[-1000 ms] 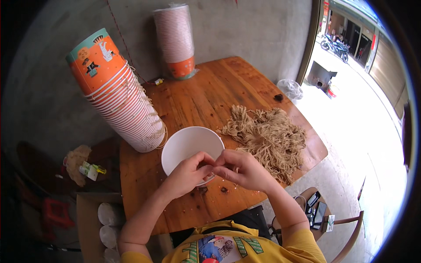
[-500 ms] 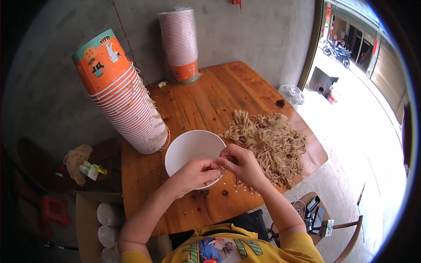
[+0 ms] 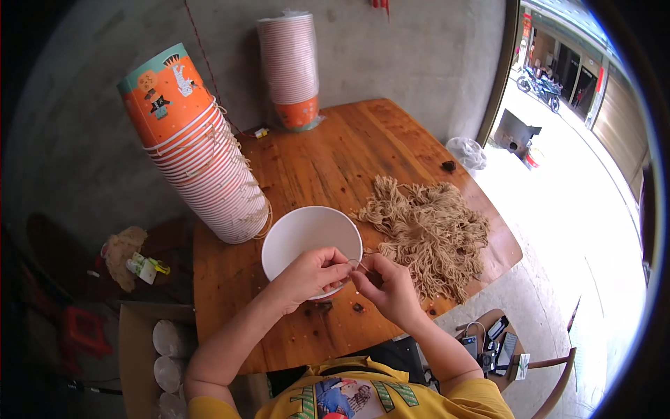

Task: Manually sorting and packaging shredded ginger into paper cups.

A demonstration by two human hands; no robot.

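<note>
A white-lined paper bucket [image 3: 296, 236] stands at the near middle of the wooden table [image 3: 335, 160], its open mouth facing me. At its near right rim my left hand [image 3: 313, 278] is closed, fingertips pinched over the edge. Just right of it, my right hand [image 3: 389, 288] pinches a thin tan cord [image 3: 357, 264], which loops between the fingertips of both hands. Fingers partly hide where the cord meets the bucket. A heap of tan cords [image 3: 436, 234] lies right of the bucket, beyond my right hand.
A tall leaning stack of orange-and-white buckets [image 3: 206, 164], cords hanging from it, stands on the left. Another stack in plastic wrap [image 3: 289, 66] stands by the wall. A cardboard box [image 3: 139, 349] sits lower left; a stool holding small devices [image 3: 497, 346] is lower right.
My right hand has moved slightly right and down, away from the left, and the cord loop between them now shows. My left hand stays at the rim.
</note>
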